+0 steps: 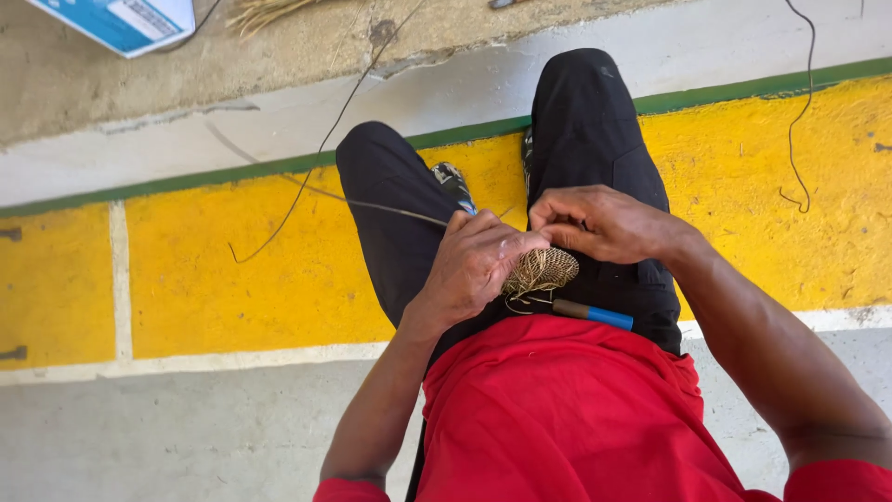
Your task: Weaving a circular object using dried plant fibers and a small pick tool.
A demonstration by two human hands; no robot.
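We find a small woven disc (542,270) begun, far from finished: left hand (474,265) grips it, right hand (599,223) pinches a strand (390,210) at its rim

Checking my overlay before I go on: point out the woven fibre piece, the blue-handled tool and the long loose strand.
woven fibre piece (544,270), head view, bare weave below the fingers.
blue-handled tool (609,318), head view, blue grip.
long loose strand (390,208), head view, stretch over the left leg.

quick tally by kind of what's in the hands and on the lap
Hands: 2, left hand and right hand, both on the weaving
Woven fibre piece: 1
Long fibre strand leading to the left hand: 1
Blue-handled tool on the lap: 1
Total: 5
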